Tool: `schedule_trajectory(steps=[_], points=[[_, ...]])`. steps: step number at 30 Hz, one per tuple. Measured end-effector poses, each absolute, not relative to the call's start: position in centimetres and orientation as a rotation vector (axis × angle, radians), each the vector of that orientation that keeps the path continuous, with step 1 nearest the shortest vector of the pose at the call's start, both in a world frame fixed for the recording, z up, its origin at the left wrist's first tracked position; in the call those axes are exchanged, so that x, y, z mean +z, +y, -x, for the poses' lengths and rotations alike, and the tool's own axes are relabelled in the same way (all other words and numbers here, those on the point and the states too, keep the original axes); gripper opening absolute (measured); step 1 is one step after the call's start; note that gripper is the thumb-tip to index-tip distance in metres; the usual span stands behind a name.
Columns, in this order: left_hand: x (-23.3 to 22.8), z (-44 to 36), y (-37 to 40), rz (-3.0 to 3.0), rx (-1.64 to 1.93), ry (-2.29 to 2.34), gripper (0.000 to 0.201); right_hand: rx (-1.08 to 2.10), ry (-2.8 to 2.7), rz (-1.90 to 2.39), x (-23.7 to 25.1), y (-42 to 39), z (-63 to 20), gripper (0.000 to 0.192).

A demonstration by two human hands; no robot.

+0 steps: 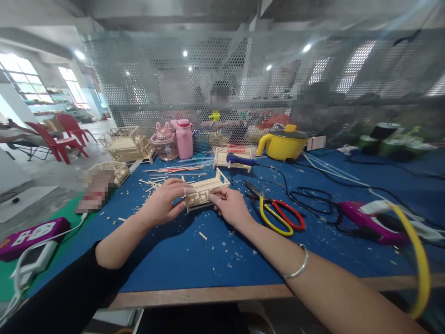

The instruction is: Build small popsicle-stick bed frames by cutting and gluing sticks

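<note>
On the blue worktop (194,260), the left hand (160,202) and right hand (232,206) grip a small stick frame (203,191) from either side, with scissors (274,209) just right, a glue gun (368,221) farther right, and a yellow pot (283,143) behind.

Both forearms enter from the lower edge and converge at frame centre. Left hand (160,202): palm turned inward, fingers (181,185) curled in a pinch, black sleeve pushed to the elbow. Right hand (232,206): knuckles up, fingers (216,198) flexed and closed, a bangle (299,268) on the bare wrist.
</note>
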State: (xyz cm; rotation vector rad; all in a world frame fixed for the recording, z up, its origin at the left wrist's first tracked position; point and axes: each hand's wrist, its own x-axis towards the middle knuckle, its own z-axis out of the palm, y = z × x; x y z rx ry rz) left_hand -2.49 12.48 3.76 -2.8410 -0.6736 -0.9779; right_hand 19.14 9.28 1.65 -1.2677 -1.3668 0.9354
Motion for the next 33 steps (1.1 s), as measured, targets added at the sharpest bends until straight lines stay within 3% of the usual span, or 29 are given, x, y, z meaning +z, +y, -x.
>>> schedule_trajectory(steps=[12,17,23,28,33], points=[[3.7,2.5,13.1,2.776,-1.139,-0.789,0.034,0.868,-1.438,1.319,2.5,7.7,-18.9,0.023],[4.4,1.1,10.0,2.724,-1.686,-0.916,0.028,0.984,-1.459,1.302,4.4,3.6,-19.3,0.03],[3.4,-3.6,4.8,3.725,-2.104,-1.397,0.045,1.184,-1.248,1.251,3.9,-0.7,-18.4,0.035],[2.9,-4.1,4.7,3.494,-2.556,-1.64,0.047,1.163,-1.173,1.3,4.0,-0.1,-17.4,0.035],[3.2,-3.7,5.5,3.167,-2.877,-1.805,0.039,0.79,-1.388,1.526,5.2,0.4,-18.3,0.03]])
